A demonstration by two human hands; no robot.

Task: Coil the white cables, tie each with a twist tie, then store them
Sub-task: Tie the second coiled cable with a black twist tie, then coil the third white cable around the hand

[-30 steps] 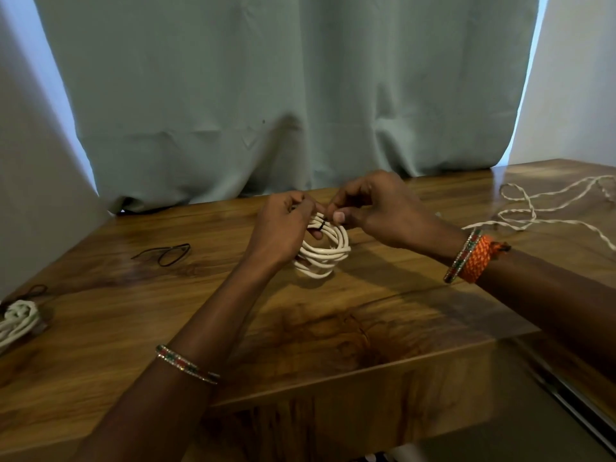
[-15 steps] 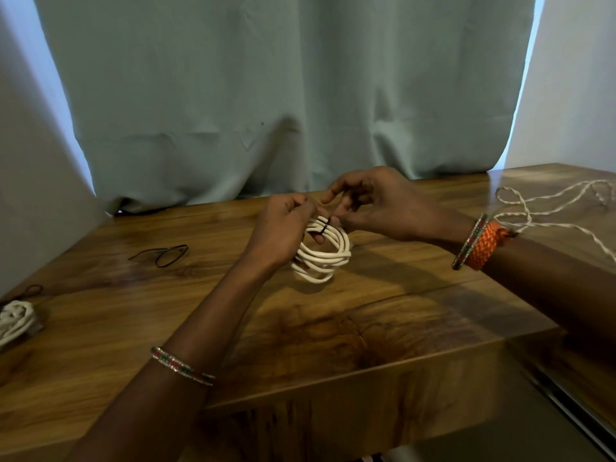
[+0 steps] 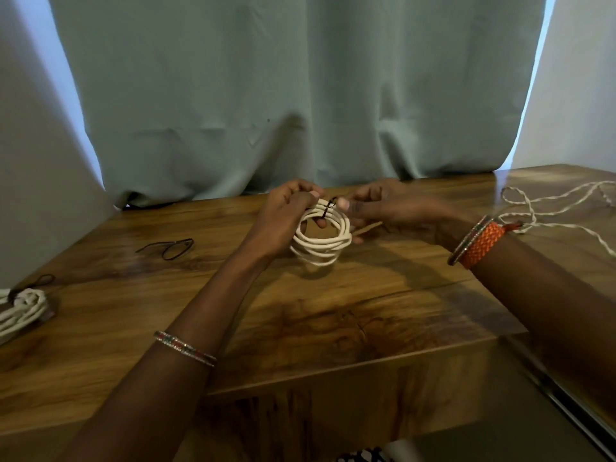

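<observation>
A coiled white cable point(image 3: 321, 243) is held upright just above the wooden table point(image 3: 300, 321) near its back middle. My left hand point(image 3: 283, 218) grips the coil's left side, with a finger showing through the loop. A black twist tie point(image 3: 328, 208) wraps the top of the coil. My right hand point(image 3: 386, 205) pinches the tie's end with thumb and fingers. A second coiled white cable point(image 3: 20, 310) lies at the table's far left edge, tied with a dark tie. A loose white cable point(image 3: 546, 208) sprawls over the table's right side.
A spare black twist tie point(image 3: 170, 248) lies on the table to the left of my hands. A grey-green curtain point(image 3: 300, 95) hangs behind the table's back edge. The table's front edge drops off below my forearms.
The coil has tipped more upright, showing its open loop. My right hand has shifted slightly right while working the tie's end. My left hand keeps its grip.
</observation>
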